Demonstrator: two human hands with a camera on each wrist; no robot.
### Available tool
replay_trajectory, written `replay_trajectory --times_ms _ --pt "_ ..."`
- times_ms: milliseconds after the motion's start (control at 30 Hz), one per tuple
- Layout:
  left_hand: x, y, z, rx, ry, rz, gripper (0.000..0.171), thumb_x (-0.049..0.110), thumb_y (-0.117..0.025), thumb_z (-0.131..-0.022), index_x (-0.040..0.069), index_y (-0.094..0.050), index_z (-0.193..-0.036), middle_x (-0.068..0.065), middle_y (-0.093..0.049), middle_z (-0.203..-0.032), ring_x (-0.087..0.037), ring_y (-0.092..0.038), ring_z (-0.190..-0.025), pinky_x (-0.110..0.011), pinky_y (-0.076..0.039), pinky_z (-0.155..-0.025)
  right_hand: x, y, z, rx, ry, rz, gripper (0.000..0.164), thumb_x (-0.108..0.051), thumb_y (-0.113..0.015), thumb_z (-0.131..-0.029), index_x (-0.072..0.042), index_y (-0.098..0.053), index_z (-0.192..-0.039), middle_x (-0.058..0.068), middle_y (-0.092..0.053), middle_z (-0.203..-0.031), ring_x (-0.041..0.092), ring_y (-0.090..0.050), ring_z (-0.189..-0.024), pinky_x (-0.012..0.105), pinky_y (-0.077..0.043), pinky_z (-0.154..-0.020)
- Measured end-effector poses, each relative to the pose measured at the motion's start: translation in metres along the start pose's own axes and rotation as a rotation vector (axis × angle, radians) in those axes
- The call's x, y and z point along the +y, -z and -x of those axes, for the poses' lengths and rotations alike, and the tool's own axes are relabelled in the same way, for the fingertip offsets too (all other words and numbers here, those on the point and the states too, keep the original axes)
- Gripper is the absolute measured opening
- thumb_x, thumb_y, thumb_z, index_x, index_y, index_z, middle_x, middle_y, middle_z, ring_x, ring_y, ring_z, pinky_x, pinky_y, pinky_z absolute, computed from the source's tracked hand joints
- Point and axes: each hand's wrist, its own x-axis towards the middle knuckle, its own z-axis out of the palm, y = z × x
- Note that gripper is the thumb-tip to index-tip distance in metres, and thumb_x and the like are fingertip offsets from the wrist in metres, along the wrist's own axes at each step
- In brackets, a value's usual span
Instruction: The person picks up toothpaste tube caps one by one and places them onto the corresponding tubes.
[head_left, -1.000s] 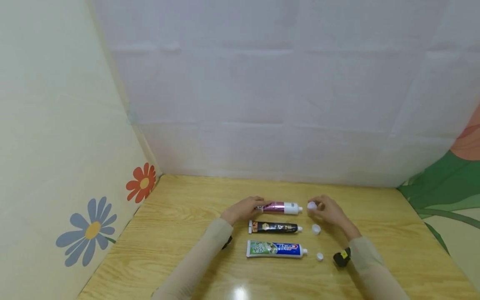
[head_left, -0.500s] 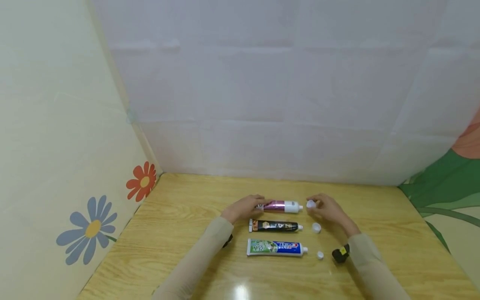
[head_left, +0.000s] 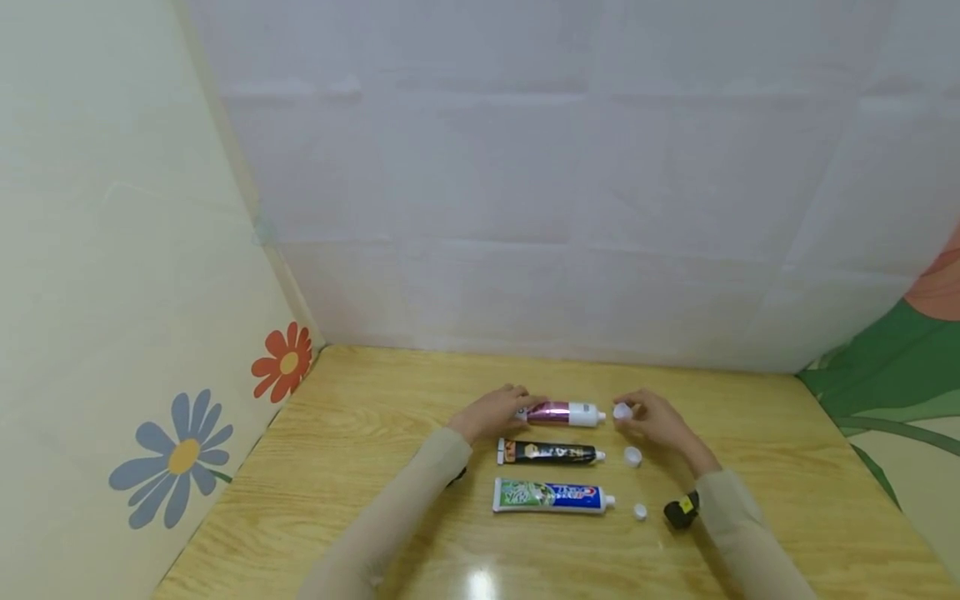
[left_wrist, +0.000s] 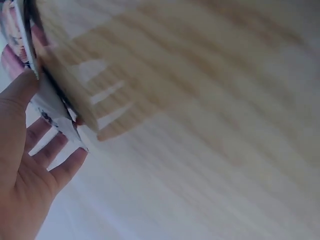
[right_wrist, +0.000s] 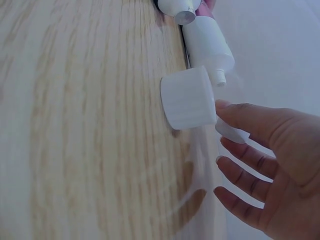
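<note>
Left hand (head_left: 491, 415) holds purple tube (head_left: 553, 413) | right hand (head_left: 660, 422) pinches white cap (head_left: 622, 412) near tube's nozzle (head_left: 602, 416) | black tube (head_left: 555, 452) lies beside purple tube

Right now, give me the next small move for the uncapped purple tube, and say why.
I'd probably bring the white cap across to the bare nozzle: the right hand already holds that cap just off the tip, roughly in line with it, and the left hand grips the other end of the purple tube, which should help steady it.
</note>
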Motion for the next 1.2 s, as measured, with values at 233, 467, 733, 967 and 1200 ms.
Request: replay_trajectory --times_ms 233,467,733,967,1200 --pt "0.0015 -0.0001 -0.0031 -0.014 -0.024 -0.041 0.061 0.044 -0.052 -0.091 0.028 -0.03 -0.145 0.0 -0.054 -0.118 -0.013 -0.05 -0.103 -0.027 -0.046 -0.089 0.002 -0.0014 -0.0006 -0.001 -0.014 -0.002 0.036 -0.017 -0.071 -0.081 -0.002 -0.063 -0.112 0.013 -0.061 -0.101 0.022 -0.056 -0.085 0.034 -0.049 -0.073" --pt "0.0062 0.0019 -0.003 -0.025 -0.043 -0.036 0.059 0.038 -0.049 -0.094 0.022 -0.028 -0.146 -0.003 -0.049 -0.115 -0.013 -0.045 -0.096 -0.023 -0.046 -0.082 0.0055 -0.0016 -0.0011 0.004 0.004 0.01 0.037 -0.017 -0.071 -0.081 -0.002 -0.063 -0.114 0.013 -0.061 -0.1 0.021 -0.056 -0.084 0.034 -0.049 -0.072" --pt "0.0091 0.0025 -0.0022 -0.077 0.014 -0.019 0.06 0.04 -0.043 -0.096 0.018 -0.022 -0.148 -0.005 -0.045 -0.124 -0.015 -0.043 -0.105 -0.027 -0.046 -0.09 0.0074 0.0008 -0.0008 0.012 -0.004 0.001 0.037 -0.019 -0.071 -0.082 -0.003 -0.062 -0.114 0.013 -0.061 -0.102 0.02 -0.055 -0.083 0.034 -0.048 -0.072" --pt "0.0064 0.0001 -0.0034 -0.083 0.026 0.008 0.061 0.041 -0.043 -0.096 0.017 -0.021 -0.148 -0.007 -0.044 -0.128 -0.017 -0.045 -0.109 -0.03 -0.046 -0.093 0.0084 0.0003 0.0004 0.011 -0.002 -0.004 0.038 -0.02 -0.071 -0.082 -0.003 -0.062 -0.114 0.013 -0.061 -0.101 0.02 -0.055 -0.083 0.033 -0.048 -0.071" --pt "0.004 -0.001 -0.0046 -0.088 0.022 -0.007 0.061 0.04 -0.041 -0.097 0.012 -0.021 -0.148 -0.008 -0.043 -0.13 -0.019 -0.045 -0.112 -0.029 -0.044 -0.097 0.01 0.0023 -0.0001 0.004 -0.018 0.007 0.038 -0.021 -0.07 -0.083 -0.004 -0.062 -0.116 0.012 -0.061 -0.102 0.02 -0.054 -0.084 0.032 -0.047 -0.071"
